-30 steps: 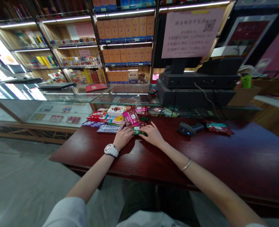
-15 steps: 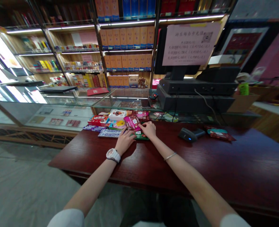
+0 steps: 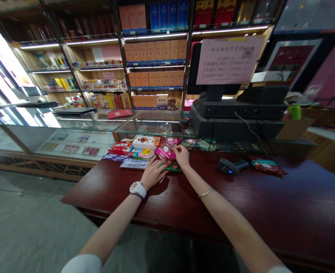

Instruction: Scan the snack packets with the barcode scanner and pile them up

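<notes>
A pink and brown snack packet lies on top of a pile of packaged snacks at the desk's far edge. My right hand pinches this packet by its right edge. My left hand rests palm down at the packet's lower edge, fingers stretched out. Under the hands shows part of a green packet. To the left are purple and white wrapped bars, a packet with a yellow figure, a white box and red packets.
A black barcode scanner and a brown and teal packet lie on the right of the dark red desk. Behind stand a glass counter and a monitor with a pink paper sign. Boxes fill the back shelves.
The view has tilted up slightly. The pink and brown packet has turned a little, and my left hand has shifted slightly towards me, its fingers at the lower edge.
</notes>
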Available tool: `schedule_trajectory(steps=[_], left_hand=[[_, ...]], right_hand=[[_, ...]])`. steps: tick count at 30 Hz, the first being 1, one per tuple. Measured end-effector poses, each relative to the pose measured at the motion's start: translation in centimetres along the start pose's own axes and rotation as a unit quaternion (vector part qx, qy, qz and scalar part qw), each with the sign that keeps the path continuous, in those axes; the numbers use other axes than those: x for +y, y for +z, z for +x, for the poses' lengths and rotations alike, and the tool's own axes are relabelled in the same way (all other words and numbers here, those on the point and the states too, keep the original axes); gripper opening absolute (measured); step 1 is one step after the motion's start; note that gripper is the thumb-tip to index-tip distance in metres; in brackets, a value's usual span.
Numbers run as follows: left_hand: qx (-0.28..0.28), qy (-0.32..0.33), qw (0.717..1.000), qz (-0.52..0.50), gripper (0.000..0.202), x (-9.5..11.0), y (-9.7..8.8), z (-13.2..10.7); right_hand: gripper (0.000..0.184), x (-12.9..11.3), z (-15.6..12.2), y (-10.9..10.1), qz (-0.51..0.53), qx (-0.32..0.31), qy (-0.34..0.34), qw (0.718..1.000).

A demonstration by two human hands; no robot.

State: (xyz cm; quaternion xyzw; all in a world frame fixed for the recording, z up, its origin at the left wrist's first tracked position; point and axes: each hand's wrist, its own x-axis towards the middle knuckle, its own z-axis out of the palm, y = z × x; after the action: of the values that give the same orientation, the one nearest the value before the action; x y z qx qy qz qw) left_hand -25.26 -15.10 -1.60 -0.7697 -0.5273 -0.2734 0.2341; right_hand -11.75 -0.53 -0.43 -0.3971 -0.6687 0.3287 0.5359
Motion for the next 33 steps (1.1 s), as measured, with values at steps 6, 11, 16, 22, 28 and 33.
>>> schedule_trajectory(steps=[6, 11, 16, 22, 28, 33], left_hand=[[0.059, -0.021, 0.996, 0.056, 0.036, 0.0, -0.3, 0.1], [0.078, 0.02, 0.991, 0.106, 0.039, 0.0, -0.1, 0.3], [0.074, 0.054, 0.992, 0.09, 0.036, 0.3, -0.4, 0.3], [0.068, 0.094, 0.988, 0.098, 0.034, 0.1, -0.9, 0.4], [0.069, 0.069, 0.992, 0.077, 0.035, -0.3, -1.1, 1.3], [0.104, 0.063, 0.989, 0.084, 0.03, -0.9, -0.7, 2.7]], right_hand=[[0.041, -0.6, 1.3, -2.3, 0.093, 0.023, 0.022, 0.995], [0.05, -0.5, 1.1, -4.1, 0.184, -0.028, 0.045, 0.981], [0.053, 0.0, 0.5, -4.8, 0.233, -0.041, 0.082, 0.968], [0.058, 0.1, 0.5, -4.4, 0.26, -0.062, 0.108, 0.958], [0.053, -0.2, 1.7, -4.3, 0.236, -0.079, 0.075, 0.966], [0.043, -0.9, 2.6, -5.2, 0.06, -0.096, -0.055, 0.992]])
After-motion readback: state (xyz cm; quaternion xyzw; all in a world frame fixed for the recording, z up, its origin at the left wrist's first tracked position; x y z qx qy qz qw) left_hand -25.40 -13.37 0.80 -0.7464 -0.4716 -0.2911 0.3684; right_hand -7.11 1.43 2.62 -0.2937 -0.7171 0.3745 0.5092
